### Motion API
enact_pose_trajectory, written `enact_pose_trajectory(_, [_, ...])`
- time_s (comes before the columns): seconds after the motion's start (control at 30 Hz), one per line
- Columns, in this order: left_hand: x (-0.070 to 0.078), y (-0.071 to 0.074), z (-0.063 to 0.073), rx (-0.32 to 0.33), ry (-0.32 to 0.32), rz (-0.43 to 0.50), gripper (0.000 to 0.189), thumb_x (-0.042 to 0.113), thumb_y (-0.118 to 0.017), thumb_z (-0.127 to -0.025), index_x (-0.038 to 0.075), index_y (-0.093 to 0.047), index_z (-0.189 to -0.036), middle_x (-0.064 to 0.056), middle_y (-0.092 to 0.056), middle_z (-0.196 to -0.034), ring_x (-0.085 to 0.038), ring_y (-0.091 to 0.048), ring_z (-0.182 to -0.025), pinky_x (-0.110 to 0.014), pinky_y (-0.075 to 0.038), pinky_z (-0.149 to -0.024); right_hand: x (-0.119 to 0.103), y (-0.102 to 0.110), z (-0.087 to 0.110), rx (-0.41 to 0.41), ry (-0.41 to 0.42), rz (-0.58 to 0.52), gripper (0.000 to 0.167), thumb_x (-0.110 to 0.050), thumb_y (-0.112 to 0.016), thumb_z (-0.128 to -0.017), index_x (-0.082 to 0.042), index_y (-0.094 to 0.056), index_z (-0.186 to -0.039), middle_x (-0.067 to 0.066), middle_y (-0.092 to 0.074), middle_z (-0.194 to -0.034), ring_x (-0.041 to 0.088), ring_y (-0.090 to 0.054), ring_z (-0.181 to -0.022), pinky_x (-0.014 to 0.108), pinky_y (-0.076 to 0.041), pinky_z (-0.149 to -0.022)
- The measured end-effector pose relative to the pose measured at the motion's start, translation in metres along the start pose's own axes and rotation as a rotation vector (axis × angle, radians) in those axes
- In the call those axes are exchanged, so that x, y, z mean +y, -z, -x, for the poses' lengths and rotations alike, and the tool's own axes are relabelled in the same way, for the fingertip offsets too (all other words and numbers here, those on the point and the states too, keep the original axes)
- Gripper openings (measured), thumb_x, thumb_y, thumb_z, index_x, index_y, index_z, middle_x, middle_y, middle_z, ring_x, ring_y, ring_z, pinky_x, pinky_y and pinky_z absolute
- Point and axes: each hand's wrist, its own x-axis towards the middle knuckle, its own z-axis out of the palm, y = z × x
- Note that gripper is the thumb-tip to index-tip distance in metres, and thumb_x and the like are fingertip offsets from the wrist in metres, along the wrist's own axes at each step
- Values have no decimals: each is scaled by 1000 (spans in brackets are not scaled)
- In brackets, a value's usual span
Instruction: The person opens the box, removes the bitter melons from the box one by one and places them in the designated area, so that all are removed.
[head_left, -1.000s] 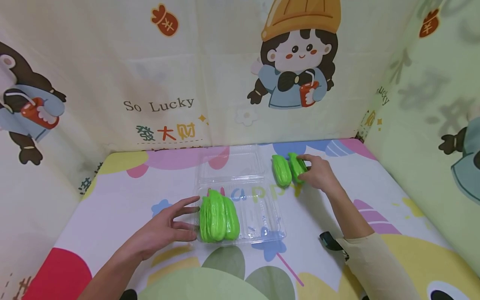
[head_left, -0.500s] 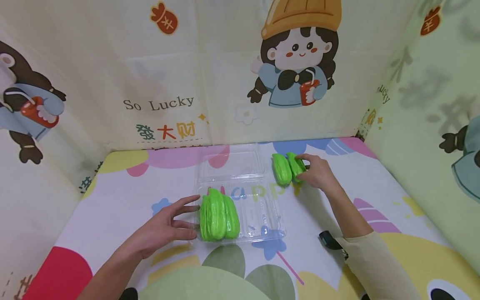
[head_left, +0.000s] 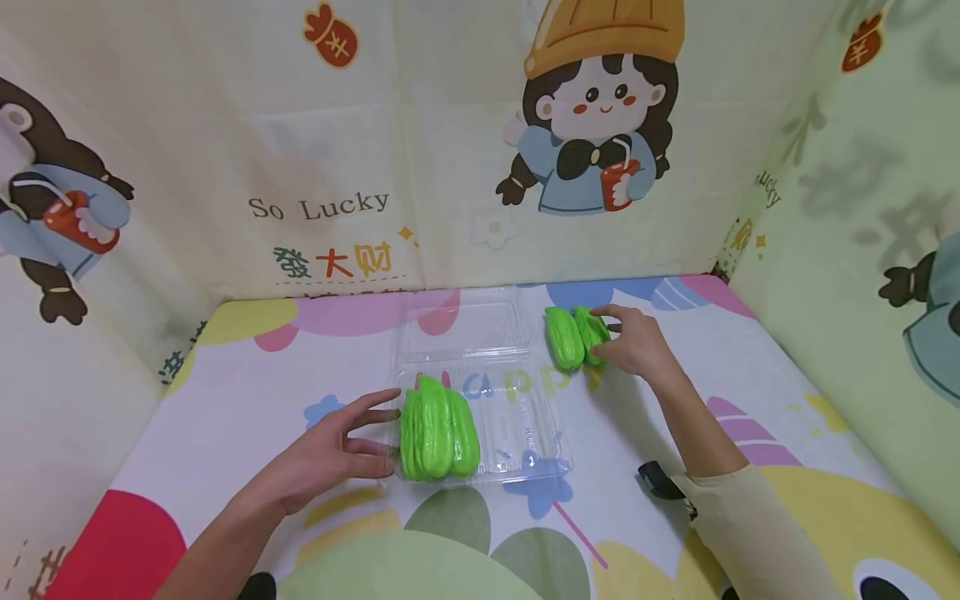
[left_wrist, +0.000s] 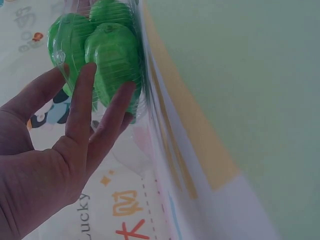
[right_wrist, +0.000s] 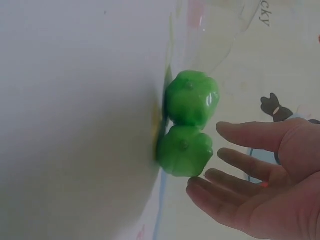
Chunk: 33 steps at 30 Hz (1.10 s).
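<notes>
A clear plastic clamshell box [head_left: 517,417] lies with its lid folded back on the table. Several glossy green, ridged pepper-like vegetables [head_left: 438,429] are packed together in its left side. My left hand [head_left: 341,446] has its fingers spread against the box's left wall, as the left wrist view also shows. Behind and right of the box, two more such vegetables, one on the left [head_left: 565,337] and one on the right [head_left: 591,333], lie side by side. My right hand [head_left: 633,342] is beside the right one; in the right wrist view, thumb and fingers are apart around its end.
The table bears a printed cloth [head_left: 637,525] with colourful shapes. A patterned curtain [head_left: 450,150] hangs behind, and another panel [head_left: 840,250] stands on the right. The box's open lid [head_left: 461,325] lies toward the back.
The right one of the two loose vegetables has rolled slightly, showing more of its ridges, and the right fingers sit looser at it. The left hand has kept its place.
</notes>
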Motion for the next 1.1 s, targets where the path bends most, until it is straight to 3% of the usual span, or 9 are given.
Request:
enact_pose_trajectory(0.47, [1,0,-1,3,9,1,91,10,-80,-90,20,-29,-164,-23,-36,-164,-31,-67,-116,-37,-56,-91,-23,5,16,56,65,3,60,-15,-73,-93,-7,-55,-149,25,-52,-152,48,-51,-139,63,-48,-105])
enact_pose_trajectory(0.73, [0,0,0,8,15,0,91,11,-81,-90,21,-29,-164,-22,-37,-163,-31,-67,-117,-37,-56,-91,-47,2,34,81,145,-5,58,-15,-73,-94,-7,-55,-149,24,-53,-151,49,-57,-130,61,-52,-101])
enact_pose_trajectory(1.1, [0,1,-1,14,18,-8,91,12,-81,-90,22,-30,-164,-21,-38,-163,-30,-67,-116,-37,-56,-91,-77,-10,56,16,232,-46,57,-17,-76,-94,-13,-58,-148,16,-54,-151,41,-66,-122,51,-60,-92])
